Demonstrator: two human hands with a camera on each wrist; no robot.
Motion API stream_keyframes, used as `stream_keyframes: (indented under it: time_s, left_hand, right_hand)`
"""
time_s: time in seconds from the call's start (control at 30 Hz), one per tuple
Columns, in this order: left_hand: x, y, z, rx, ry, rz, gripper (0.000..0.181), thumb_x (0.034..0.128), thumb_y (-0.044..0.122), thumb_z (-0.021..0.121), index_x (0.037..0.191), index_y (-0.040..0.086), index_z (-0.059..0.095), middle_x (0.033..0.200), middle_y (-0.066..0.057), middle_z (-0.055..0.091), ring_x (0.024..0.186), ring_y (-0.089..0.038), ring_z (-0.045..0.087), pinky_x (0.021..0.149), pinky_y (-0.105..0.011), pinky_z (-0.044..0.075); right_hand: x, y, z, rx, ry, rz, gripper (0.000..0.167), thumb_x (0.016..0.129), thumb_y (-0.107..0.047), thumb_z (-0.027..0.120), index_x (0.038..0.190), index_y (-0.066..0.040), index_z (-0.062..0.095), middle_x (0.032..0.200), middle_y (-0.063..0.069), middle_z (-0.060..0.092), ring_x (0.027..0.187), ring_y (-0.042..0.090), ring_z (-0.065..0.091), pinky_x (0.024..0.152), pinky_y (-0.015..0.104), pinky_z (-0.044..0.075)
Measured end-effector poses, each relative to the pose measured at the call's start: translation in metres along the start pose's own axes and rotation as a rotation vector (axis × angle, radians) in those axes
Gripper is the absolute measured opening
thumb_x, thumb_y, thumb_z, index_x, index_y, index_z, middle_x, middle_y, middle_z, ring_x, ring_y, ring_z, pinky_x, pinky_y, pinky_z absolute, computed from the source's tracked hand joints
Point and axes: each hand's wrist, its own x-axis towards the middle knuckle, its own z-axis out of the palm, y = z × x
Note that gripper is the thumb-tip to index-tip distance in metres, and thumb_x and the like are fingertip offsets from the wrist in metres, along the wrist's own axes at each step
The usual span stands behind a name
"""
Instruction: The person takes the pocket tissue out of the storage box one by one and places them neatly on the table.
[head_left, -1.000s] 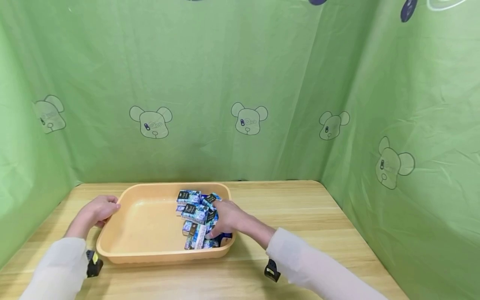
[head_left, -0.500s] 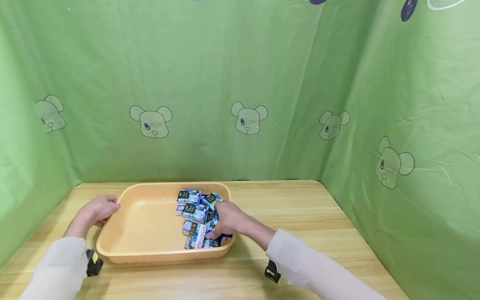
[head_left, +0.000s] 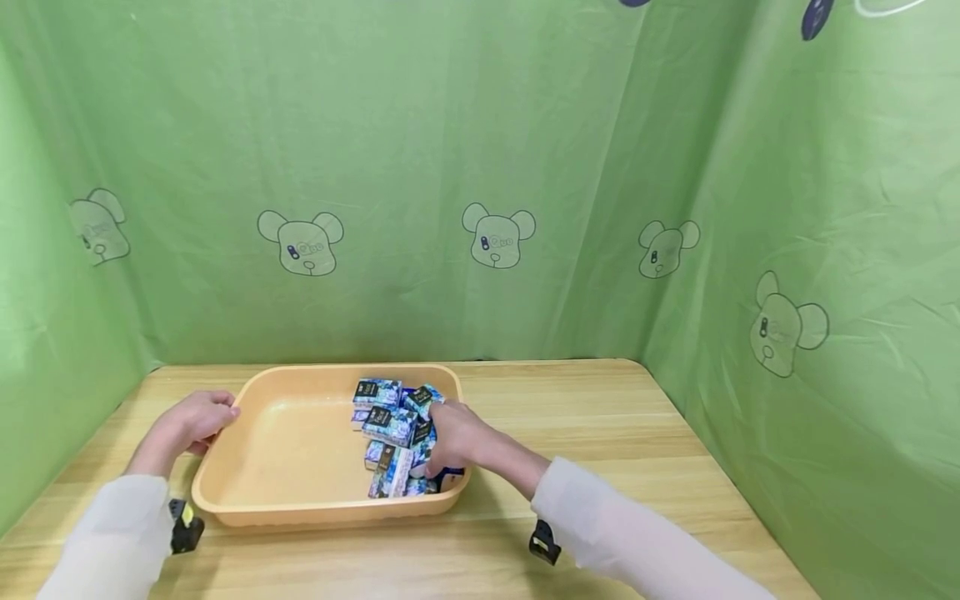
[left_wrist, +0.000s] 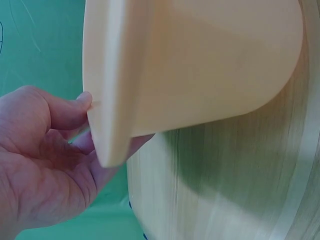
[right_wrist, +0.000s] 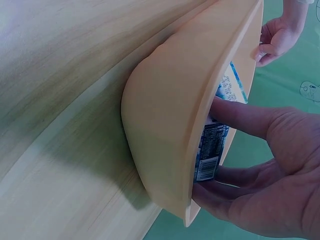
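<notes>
A shallow peach plastic basin (head_left: 292, 454) stands on the table, several small blue flowered packs (head_left: 390, 425) with dark labels heaped at its right end. My left hand (head_left: 197, 418) pinches the basin's left rim, thumb on top and fingers underneath, as the left wrist view shows (left_wrist: 55, 155). Over the right wall reaches my right hand (head_left: 459, 437), its thumb and fingers curled round one pack (right_wrist: 212, 147) among the heap. That pack shows a dark printed face with a barcode in the right wrist view. The fingertips are partly hidden by packs and rim.
A wooden table (head_left: 570, 425) carries the basin near its far left part. Green curtains (head_left: 405, 167) printed with bear heads enclose the back and both sides. Black wrist mounts (head_left: 543, 542) hang below the white sleeves.
Hardly anything differs: my right thumb has shifted slightly among the packs. The basin and my left hand stay in place.
</notes>
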Motion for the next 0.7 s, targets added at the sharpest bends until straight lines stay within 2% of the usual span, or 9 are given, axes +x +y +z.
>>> stream_keyframes:
  time_s: [0.43,0.7]
  left_hand:
    - [-0.001,0.003,0.0,-0.01,-0.003,0.005,0.025,0.1035,0.015,0.043,0.112,-0.005,0.054,0.068,-0.001,0.049,0.065,-0.015,0.05,0.057,-0.027,0.05]
    - [0.001,-0.001,-0.001,-0.024,-0.025,0.002,0.028,0.1033,0.014,0.042,0.117,-0.007,0.053,0.074,-0.003,0.052,0.068,-0.016,0.053,0.061,-0.029,0.054]
  right_hand:
    - [-0.001,0.002,-0.004,-0.009,-0.003,-0.003,0.086,0.069,-0.023,0.095,0.14,0.001,0.053,0.137,0.018,0.056,0.125,0.029,0.056,0.108,0.04,0.051]
    - [-0.003,0.004,-0.021,0.009,-0.028,-0.019,0.081,0.067,-0.018,0.095,0.135,0.003,0.057,0.13,0.016,0.062,0.119,0.028,0.06,0.103,0.04,0.055]
